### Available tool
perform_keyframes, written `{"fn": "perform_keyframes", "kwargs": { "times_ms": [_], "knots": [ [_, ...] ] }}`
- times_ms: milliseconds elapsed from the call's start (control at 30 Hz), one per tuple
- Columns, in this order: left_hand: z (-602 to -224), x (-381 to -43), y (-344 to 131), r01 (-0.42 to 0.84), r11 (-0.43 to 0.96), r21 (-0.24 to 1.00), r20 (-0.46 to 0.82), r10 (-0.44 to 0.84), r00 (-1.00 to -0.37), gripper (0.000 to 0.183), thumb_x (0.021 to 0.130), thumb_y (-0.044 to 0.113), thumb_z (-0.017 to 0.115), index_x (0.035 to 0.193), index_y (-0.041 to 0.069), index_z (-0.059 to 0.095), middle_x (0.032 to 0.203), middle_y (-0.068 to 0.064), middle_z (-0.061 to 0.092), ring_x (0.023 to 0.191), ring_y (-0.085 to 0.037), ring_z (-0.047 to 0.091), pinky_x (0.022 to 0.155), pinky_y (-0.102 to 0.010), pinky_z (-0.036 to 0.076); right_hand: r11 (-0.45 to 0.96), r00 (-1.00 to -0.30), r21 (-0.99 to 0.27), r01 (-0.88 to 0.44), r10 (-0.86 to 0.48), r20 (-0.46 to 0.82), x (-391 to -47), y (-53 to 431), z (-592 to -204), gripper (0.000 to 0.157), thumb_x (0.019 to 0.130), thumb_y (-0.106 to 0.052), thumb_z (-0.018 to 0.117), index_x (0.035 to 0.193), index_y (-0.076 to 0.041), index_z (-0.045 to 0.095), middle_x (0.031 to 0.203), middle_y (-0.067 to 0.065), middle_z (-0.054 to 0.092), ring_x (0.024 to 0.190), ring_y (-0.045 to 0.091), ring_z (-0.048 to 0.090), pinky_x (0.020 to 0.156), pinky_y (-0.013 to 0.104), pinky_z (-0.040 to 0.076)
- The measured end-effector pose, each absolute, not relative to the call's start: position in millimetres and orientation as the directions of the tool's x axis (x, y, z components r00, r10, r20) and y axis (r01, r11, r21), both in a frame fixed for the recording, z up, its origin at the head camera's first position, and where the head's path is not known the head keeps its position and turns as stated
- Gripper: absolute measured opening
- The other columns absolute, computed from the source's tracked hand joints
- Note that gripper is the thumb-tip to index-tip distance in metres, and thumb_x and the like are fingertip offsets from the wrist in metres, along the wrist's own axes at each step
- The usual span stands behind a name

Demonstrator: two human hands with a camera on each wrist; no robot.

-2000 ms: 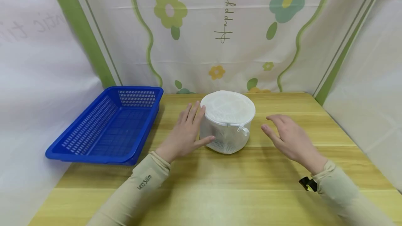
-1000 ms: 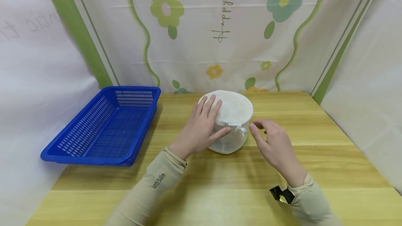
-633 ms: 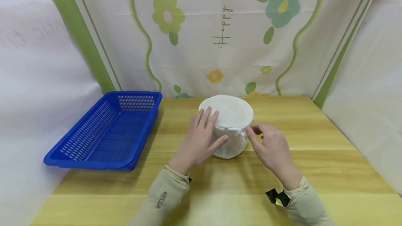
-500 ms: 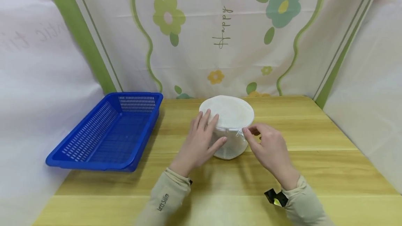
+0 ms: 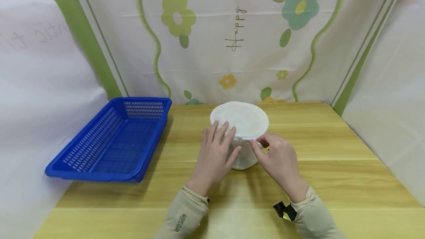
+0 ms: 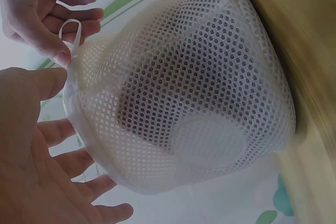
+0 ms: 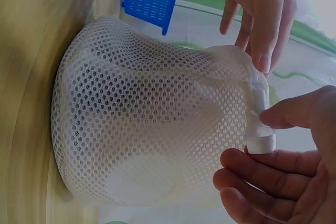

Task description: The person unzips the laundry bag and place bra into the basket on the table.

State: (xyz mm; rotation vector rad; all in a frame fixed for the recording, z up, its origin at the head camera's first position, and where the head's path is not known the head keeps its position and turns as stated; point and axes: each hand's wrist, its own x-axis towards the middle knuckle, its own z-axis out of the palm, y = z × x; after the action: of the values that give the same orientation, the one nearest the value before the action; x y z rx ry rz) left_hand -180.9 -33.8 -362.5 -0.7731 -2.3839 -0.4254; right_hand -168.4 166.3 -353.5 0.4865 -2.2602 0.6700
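A white mesh laundry bag [image 5: 244,154], shaped like a drum, stands upright on the table. Its flat round lid [image 5: 240,117] is edged by a zipper. My left hand [image 5: 214,154] rests with spread fingers on the lid's front left edge, thumb by the side wall. At the front right rim, my right hand [image 5: 279,158] pinches the zipper pull between thumb and fingers. A white fabric loop [image 6: 79,38] at the zipper shows beside the right fingers in the left wrist view. Something dark [image 6: 157,93] shows through the mesh; its kind cannot be made out.
A blue plastic basket [image 5: 141,161] with slotted walls sits at the left of the wooden table [image 5: 332,187]. Behind hangs a white curtain [image 5: 206,47] printed with flowers. White cloth also hangs along both sides.
My right hand has come left from beside the bag and taken hold of the zipper pull. The left hand has shifted right, from the bag's side to the lid's front edge.
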Motion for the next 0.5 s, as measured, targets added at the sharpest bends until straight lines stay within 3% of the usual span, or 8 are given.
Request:
{"fn": "perform_keyframes", "kwargs": {
  "times_ms": [167,300,500],
  "knots": [
    [-364.7,-178.4,-31.9,0.615,0.782,0.098,0.638,0.425,-0.642,0.049,0.099,0.036,0.055,0.139,0.008,0.052,0.144,-0.016,0.045,0.139,-0.041,0.030,0.110,-0.063,0.022,0.812,-0.635,-0.268,-0.518,-0.154,0.757,-167.7,163.5,-355.7,0.023,0.077,-0.020,0.083,0.075,-0.004,0.067,0.069,0.006,0.064,0.059,0.020,0.062,0.046,0.033,0.049],
    [-366.8,-177.9,-30.2,0.614,0.783,0.099,0.649,0.417,-0.636,0.049,0.099,0.034,0.056,0.140,0.007,0.052,0.145,-0.017,0.045,0.139,-0.041,0.030,0.112,-0.060,0.019,0.835,-0.616,-0.232,-0.499,-0.153,0.773,-167.1,160.7,-356.7,0.027,0.072,-0.018,0.086,0.073,-0.003,0.064,0.065,0.005,0.059,0.053,0.015,0.053,0.042,0.029,0.043],
    [-368.7,-178.7,-26.5,0.619,0.779,0.094,0.657,0.419,-0.626,0.049,0.098,0.032,0.058,0.139,0.005,0.052,0.144,-0.017,0.045,0.139,-0.040,0.030,0.112,-0.060,0.020,0.853,-0.605,-0.216,-0.476,-0.139,0.784,-166.3,159.5,-356.5,0.026,0.072,-0.017,0.086,0.072,-0.003,0.064,0.063,0.005,0.057,0.051,0.014,0.047,0.040,0.028,0.040]
  ]
}}
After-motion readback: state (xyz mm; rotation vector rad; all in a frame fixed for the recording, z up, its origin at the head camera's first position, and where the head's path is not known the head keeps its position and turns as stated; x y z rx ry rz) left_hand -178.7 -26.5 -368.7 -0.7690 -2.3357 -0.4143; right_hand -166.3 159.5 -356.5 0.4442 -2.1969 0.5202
